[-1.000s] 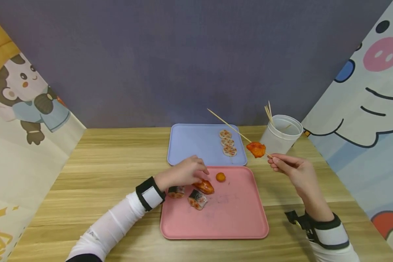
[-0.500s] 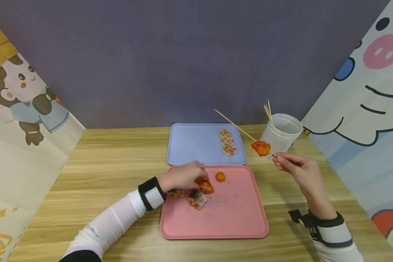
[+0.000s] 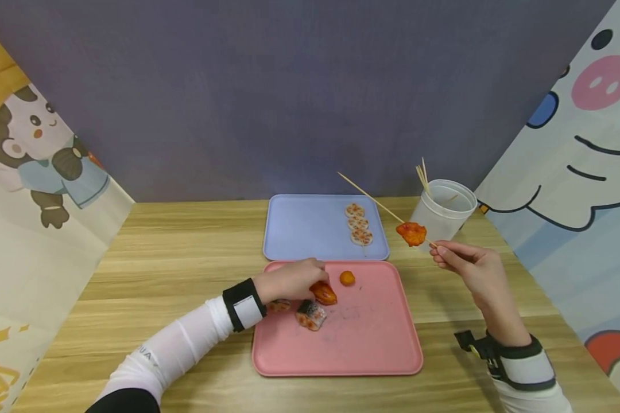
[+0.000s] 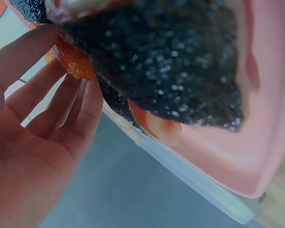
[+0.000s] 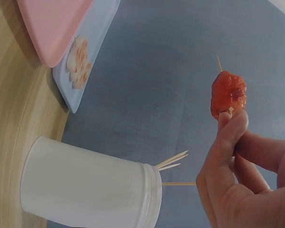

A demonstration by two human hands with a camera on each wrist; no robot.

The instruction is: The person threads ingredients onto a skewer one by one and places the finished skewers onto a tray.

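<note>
On the pink tray (image 3: 367, 353), my left hand (image 3: 289, 280) grips a glossy orange-brown chicken wing (image 3: 324, 293) near the back left. The left wrist view shows the thumb and fingers on either side of it. Two chunks with dark speckled skin and pale, red-spotted sides lie beside that hand: one chunk (image 3: 311, 315) in front, another chunk (image 3: 279, 306) partly hidden by the hand. Out to the right, my right hand (image 3: 472, 274) pinches a bamboo skewer (image 3: 367, 197) near one end. A red-orange glazed piece of food (image 5: 228, 95) is threaded on it, close to the fingertips.
A small orange ball (image 3: 347, 278) lies on the pink tray. Behind stands a blue tray (image 3: 305, 226) with a skewer of lotus root slices (image 3: 359, 222). A white tub (image 5: 90, 183) holding several skewers (image 3: 423, 179) is at the back right. A grey wall (image 3: 310, 103) closes off the back.
My left hand has lowered onto the chicken wing and closed its fingers on it. My right hand has shifted slightly right with the skewer, then stayed still.
</note>
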